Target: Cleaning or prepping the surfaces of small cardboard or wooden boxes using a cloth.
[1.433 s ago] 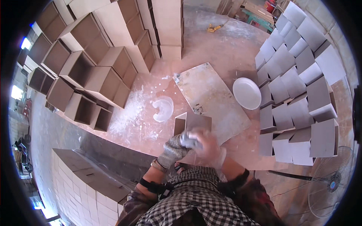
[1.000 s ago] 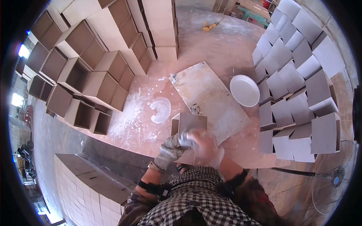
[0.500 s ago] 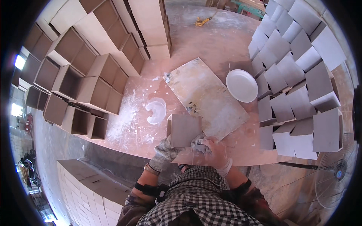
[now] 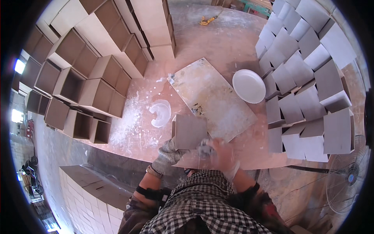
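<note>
A small grey-brown cardboard box (image 4: 191,132) is in front of me over the table's near edge, its flat face up. My left hand (image 4: 168,156), in a grey knitted glove, grips the box at its near left corner. My right hand (image 4: 225,156) is smeared by motion at the box's near right corner. Its fingers are closed around a bunched grey rag (image 4: 205,149), with a pale wrist covering below. Whether the rag touches the box is hard to make out. Beyond the box lies a stained, light-coloured board (image 4: 214,99), set at an angle on the table.
The reddish table (image 4: 206,43) carries stacked open brown boxes (image 4: 103,93) on the left and piled grey-white boxes (image 4: 294,76) on the right. A white oval dish (image 4: 249,86), a curved translucent piece (image 4: 160,113) and a yellow tool (image 4: 207,20) lie there. A fan (image 4: 346,175) stands at right.
My right hand has shifted slightly with the rag and is now more blurred. The left hand keeps its hold on the box, which stays in nearly the same place.
</note>
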Motion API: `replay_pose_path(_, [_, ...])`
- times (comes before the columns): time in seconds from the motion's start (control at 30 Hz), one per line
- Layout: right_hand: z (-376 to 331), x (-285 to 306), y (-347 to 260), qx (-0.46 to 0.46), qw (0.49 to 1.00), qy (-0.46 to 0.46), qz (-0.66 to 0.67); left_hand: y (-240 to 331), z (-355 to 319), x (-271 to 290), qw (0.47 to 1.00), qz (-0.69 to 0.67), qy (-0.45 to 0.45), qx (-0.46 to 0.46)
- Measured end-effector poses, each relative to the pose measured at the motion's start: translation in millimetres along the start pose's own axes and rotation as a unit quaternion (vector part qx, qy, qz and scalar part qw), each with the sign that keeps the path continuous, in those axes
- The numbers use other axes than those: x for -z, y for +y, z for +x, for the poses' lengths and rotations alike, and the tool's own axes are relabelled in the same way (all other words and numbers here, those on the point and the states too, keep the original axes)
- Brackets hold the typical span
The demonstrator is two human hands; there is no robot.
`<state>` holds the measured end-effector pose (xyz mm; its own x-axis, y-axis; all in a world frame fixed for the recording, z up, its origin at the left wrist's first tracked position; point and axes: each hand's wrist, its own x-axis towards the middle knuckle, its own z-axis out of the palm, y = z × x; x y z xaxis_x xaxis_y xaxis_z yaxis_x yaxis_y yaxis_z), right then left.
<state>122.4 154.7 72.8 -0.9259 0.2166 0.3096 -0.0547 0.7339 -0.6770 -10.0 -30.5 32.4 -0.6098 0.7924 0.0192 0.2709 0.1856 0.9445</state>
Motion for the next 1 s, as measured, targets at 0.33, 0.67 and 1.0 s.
replay_pose_path(0.33, [35.2, -14.8, -8.3, -0.025, 0.999, 0.027, -0.017, 0.6, -3.1, 4.8, 0.986, 0.164, -0.03, 0.01])
replay_pose_path(0.67, [109.3, -28.8, 18.2, -0.061, 0.992, 0.09, -0.066, -3.6, -1.2, 3.6, 0.995, 0.094, 0.001, -0.04])
replay_pose_path(1.0, [86.4, -25.1, 3.3, -0.024, 0.999, 0.03, -0.021, -3.0, -3.7, 2.6, 0.997, 0.054, -0.013, -0.045])
